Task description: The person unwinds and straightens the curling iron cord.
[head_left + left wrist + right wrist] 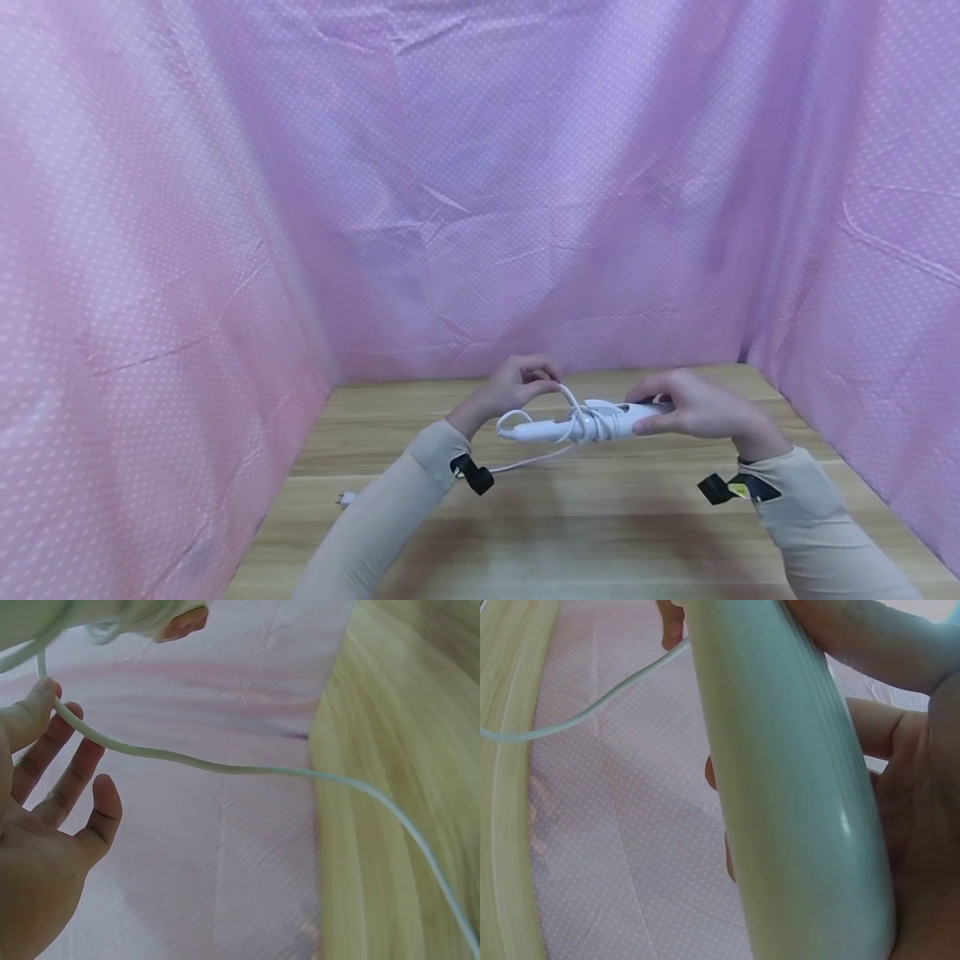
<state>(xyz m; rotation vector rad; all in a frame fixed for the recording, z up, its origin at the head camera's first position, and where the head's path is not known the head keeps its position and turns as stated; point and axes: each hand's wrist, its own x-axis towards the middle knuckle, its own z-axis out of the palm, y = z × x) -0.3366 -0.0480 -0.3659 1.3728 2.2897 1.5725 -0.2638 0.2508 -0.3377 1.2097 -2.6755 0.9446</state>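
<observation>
Above the tabletop [585,542], right of centre: one white wand-like appliance [626,422], cord [225,769] looped round its middle. In use: right hand [701,407] holding the appliance's right end, left hand [516,386] pinching the cord. I judge best a steady right grip and light, even cord tension, loops uncrossed.

From my remote seat, I see a corded device [542,431] over the table [585,542], between left hand [517,387] and right hand [699,407]; plug [347,499] leftward, curtain [525,208] behind.

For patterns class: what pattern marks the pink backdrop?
The backdrop has pale dots, clearest in the right wrist view.
</observation>
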